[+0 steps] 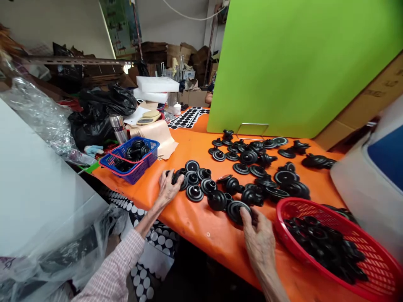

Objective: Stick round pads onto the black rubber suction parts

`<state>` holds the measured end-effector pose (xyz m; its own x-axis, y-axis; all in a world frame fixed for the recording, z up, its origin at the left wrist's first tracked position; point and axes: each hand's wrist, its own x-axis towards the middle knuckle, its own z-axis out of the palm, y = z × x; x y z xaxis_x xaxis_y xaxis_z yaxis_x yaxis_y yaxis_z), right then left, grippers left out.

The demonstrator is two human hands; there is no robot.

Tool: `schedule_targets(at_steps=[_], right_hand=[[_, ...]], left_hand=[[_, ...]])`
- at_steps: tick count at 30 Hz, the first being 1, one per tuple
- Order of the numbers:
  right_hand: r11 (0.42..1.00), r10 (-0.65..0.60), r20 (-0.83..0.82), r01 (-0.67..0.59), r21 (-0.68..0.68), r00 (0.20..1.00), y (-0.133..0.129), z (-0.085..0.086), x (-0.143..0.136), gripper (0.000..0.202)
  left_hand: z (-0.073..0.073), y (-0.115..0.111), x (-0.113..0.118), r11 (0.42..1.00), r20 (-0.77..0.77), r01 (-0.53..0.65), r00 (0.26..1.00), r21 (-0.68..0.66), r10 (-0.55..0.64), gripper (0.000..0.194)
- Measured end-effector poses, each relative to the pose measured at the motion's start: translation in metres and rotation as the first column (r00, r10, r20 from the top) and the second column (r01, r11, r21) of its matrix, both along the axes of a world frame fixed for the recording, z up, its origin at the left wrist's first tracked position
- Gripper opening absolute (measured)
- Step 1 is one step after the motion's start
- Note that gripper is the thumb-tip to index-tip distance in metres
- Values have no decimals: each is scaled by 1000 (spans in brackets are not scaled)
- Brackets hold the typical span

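My left hand (170, 188) is closed around a black round part (175, 178) at the left end of a group of black parts on the orange table (192, 222). Nearer the front edge, my right hand (258, 235) grips the right rim of a black disc (238, 212), with thumb on top and fingers partly hidden behind. Between the hands lie several stepped black discs (194, 193), some with a raised collar. A rounded black part (217, 200) rests just left of the disc at my right hand.
A red basket (283, 235) of small black parts stands at right, a blue basket (135, 172) with black parts at left. More black parts (248, 157) spread before a green board (267, 75). Behind are a steel flask (119, 129) and a person's arm (208, 97).
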<state>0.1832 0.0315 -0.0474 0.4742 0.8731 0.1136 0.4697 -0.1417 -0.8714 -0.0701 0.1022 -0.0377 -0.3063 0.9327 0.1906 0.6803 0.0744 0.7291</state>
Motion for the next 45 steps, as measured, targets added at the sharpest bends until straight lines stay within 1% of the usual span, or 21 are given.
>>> schedule_targets(at_steps=[4,8,10,13,15,17,19,22,24,26,27,28,29,30,31,34,36,39,42,43,45], right_hand=[[999,-23,84,18,51,996,10,-8,-3,74],[995,-4,146,-10,98,989,13,-10,-9,72],[994,-5,189,-17,112,982,10,-11,-14,69],[991,-19,280,-20,135,960,4,-16,-25,55],[991,-31,364,-19,133,931,-1,-20,-33,54],[988,-80,444,11,155,893,-12,-19,-37,54],[974,-109,515,-12,226,850,-31,-14,-31,50],[922,-198,572,-47,384,796,-64,3,11,40],[885,-331,634,-4,466,699,-83,16,59,37],[863,-456,722,60,502,520,-96,26,113,40],[865,-488,781,98,492,389,-99,30,138,44],[870,-492,832,148,470,256,-101,32,162,46],[867,-486,860,213,451,158,-101,33,182,47],[867,-468,878,243,435,98,-100,31,198,46],[877,-445,892,239,416,80,-97,29,210,43],[914,-393,901,183,362,184,-90,21,224,36],[918,-381,894,213,335,237,-87,21,224,35],[907,-360,916,297,299,179,-86,27,229,33],[924,-340,932,232,306,126,-93,32,236,29],[926,-355,924,188,327,140,-97,32,234,29],[929,-369,899,84,359,235,-106,25,215,28]], left_hand=[[-8,-5,38,997,33,73,997,29,-74,62],[-7,-10,73,978,102,202,973,46,-205,63],[-6,-9,83,981,115,192,974,32,-195,62],[-7,3,91,992,76,124,989,32,-127,60],[-9,12,92,996,46,84,995,39,-85,58],[-11,13,89,994,61,103,993,42,-106,60],[-14,5,83,988,96,143,984,52,-147,65],[-23,-12,78,980,32,179,983,89,-182,71],[-32,-19,84,972,-16,193,981,136,-193,70],[-37,-18,96,974,-6,138,990,177,-139,66],[-38,-15,103,977,10,95,995,191,-99,63],[-38,-13,110,978,23,57,998,198,-63,61],[-37,-10,116,979,27,35,999,202,-42,61],[-36,-7,121,979,25,29,999,203,-35,61],[-35,-6,124,979,19,34,999,201,-39,61],[-36,-6,124,974,-12,91,996,206,-90,63],[-39,-8,120,969,-17,125,992,214,-124,61],[-46,-8,117,965,20,127,991,228,-135,60],[-52,-6,119,955,59,111,989,276,-132,61],[-52,-5,121,950,72,107,988,293,-134,60],[-48,-8,124,946,88,105,987,305,-138,57]])
